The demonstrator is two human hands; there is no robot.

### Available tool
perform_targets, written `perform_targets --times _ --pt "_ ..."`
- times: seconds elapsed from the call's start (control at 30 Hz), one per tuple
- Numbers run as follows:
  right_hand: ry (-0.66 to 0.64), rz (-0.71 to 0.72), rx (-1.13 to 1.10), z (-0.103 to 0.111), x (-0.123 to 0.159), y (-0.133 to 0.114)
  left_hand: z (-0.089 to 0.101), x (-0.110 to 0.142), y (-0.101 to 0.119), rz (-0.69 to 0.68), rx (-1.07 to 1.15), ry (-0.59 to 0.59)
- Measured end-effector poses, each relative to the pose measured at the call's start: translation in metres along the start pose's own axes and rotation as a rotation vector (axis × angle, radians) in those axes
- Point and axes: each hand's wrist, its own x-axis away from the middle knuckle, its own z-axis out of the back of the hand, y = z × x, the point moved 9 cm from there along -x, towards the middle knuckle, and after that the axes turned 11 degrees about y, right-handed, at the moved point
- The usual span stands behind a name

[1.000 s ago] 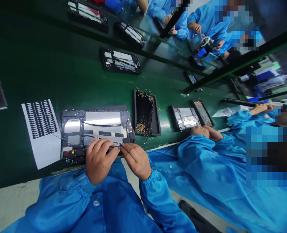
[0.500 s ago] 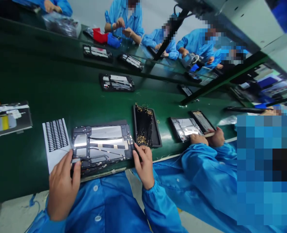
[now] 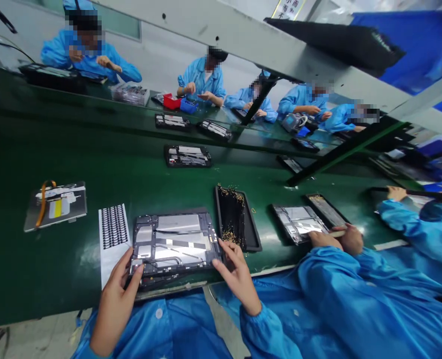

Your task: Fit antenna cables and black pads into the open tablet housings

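An opened tablet chassis (image 3: 174,244) with silver plates and thin black cables lies on the green belt near me. My left hand (image 3: 118,294) grips its near left corner, thumb on top. At the near right corner my right hand (image 3: 236,271) holds the edge with its fingers curled on the frame. Left of the chassis lies a white sheet of small black stickers (image 3: 112,234). To the right stands a black tray (image 3: 238,219) full of thin black cables with gold ends.
A co-worker's hands (image 3: 336,239) rest on another open tablet (image 3: 299,224) to my right. A panel with an orange flex (image 3: 54,204) lies at the left. More tablets (image 3: 187,155) sit farther along the belt. Several people in blue coats work across it.
My hands left the middle of the chassis's near edge and moved apart to its two near corners. The view tilted up, showing the far side of the line.
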Motion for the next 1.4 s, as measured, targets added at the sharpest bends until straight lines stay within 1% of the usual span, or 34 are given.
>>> perform_targets --times 0.07,0.1,0.17,0.27,0.33,0.4,0.47,0.5,0.6,0.63,0.7,0.77,0.87,1.0,1.07,1.2,1.3,1.4 --pt "-0.080 0.031 -0.072 -0.001 -0.001 0.000 -0.002 0.000 -0.006 0.056 0.077 -0.014" --pt "-0.096 0.042 -0.086 0.000 -0.002 0.000 -0.003 0.001 -0.008 0.073 0.107 -0.020" --pt "-0.085 0.060 -0.075 0.005 -0.004 0.000 -0.001 0.004 -0.007 0.086 0.152 -0.022" --pt "-0.047 0.101 -0.053 0.008 -0.012 -0.007 0.006 0.003 0.004 0.082 0.159 0.008" --pt "-0.028 0.142 -0.040 0.005 -0.028 -0.017 0.008 -0.010 0.019 0.052 0.131 0.016" --pt "-0.032 0.189 -0.022 -0.004 -0.055 -0.028 0.002 -0.036 0.041 -0.038 0.105 -0.008" --pt "-0.086 0.202 -0.002 -0.022 -0.090 -0.033 -0.012 -0.072 0.060 -0.149 0.080 -0.049" --pt "-0.124 0.193 0.004 -0.033 -0.109 -0.032 -0.021 -0.092 0.066 -0.188 0.055 -0.068" --pt "-0.208 0.132 0.015 -0.064 -0.153 -0.021 -0.045 -0.145 0.068 -0.224 -0.008 -0.084" --pt "-0.219 0.108 0.020 -0.073 -0.163 -0.015 -0.051 -0.157 0.066 -0.232 -0.032 -0.084" --pt "-0.233 0.055 0.028 -0.086 -0.176 -0.002 -0.060 -0.172 0.059 -0.260 -0.088 -0.086" --pt "-0.245 -0.011 0.035 -0.096 -0.184 0.012 -0.064 -0.177 0.052 -0.296 -0.146 -0.097" --pt "-0.264 -0.113 0.043 -0.107 -0.195 0.028 -0.064 -0.175 0.046 -0.352 -0.233 -0.110" --pt "-0.276 -0.198 0.032 -0.114 -0.207 0.040 -0.062 -0.172 0.048 -0.426 -0.339 -0.078" --pt "-0.277 -0.196 0.019 -0.112 -0.206 0.040 -0.063 -0.170 0.052 -0.456 -0.372 -0.065" --pt "-0.268 -0.159 0.003 -0.102 -0.195 0.035 -0.064 -0.167 0.063 -0.525 -0.388 -0.070" --pt "-0.229 -0.158 0.014 -0.097 -0.193 0.033 -0.065 -0.169 0.070 -0.583 -0.419 -0.100" --pt "-0.190 -0.148 0.010 -0.097 -0.196 0.026 -0.067 -0.171 0.071 -0.615 -0.487 -0.106"
